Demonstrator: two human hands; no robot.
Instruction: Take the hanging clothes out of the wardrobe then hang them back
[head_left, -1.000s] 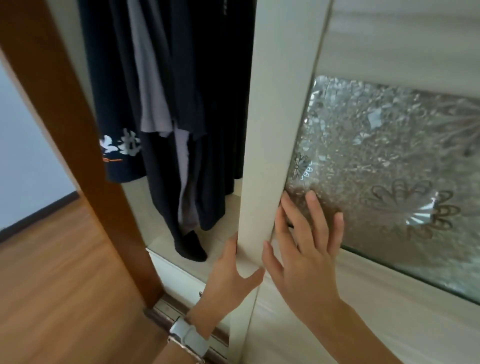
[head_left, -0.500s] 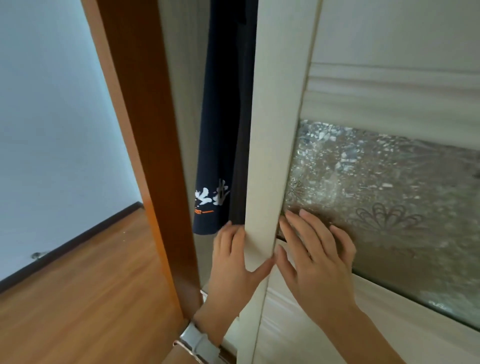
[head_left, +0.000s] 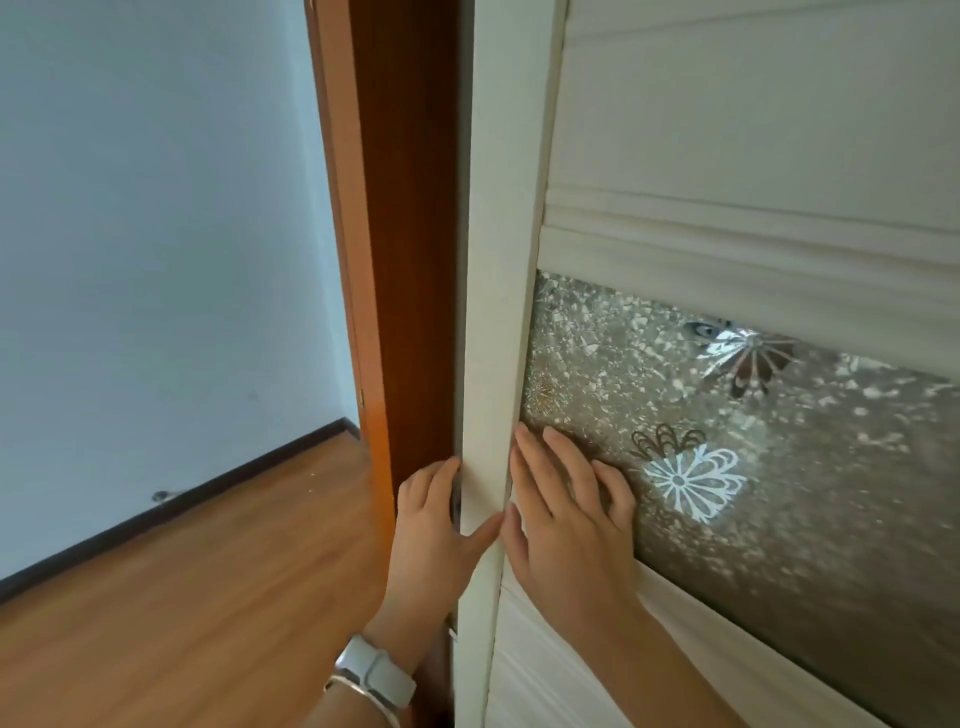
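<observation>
The cream sliding wardrobe door (head_left: 498, 260) stands almost against the brown wooden side frame (head_left: 410, 234), leaving only a thin gap. My left hand (head_left: 436, 525) grips the door's left edge, fingers tucked into the gap and thumb on the front face. My right hand (head_left: 561, 509) lies flat with spread fingers on the frosted patterned glass panel (head_left: 753, 447). The hanging clothes are hidden behind the door.
A pale blue wall (head_left: 156, 234) with a dark skirting board meets the wooden floor (head_left: 197, 597) on the left. A white watch and a thin bracelet sit on my left wrist (head_left: 374, 675).
The door has slid left until it nearly meets the frame. The dark hanging clothes, visible in the opening before, are now covered. Both hands travelled left with the door.
</observation>
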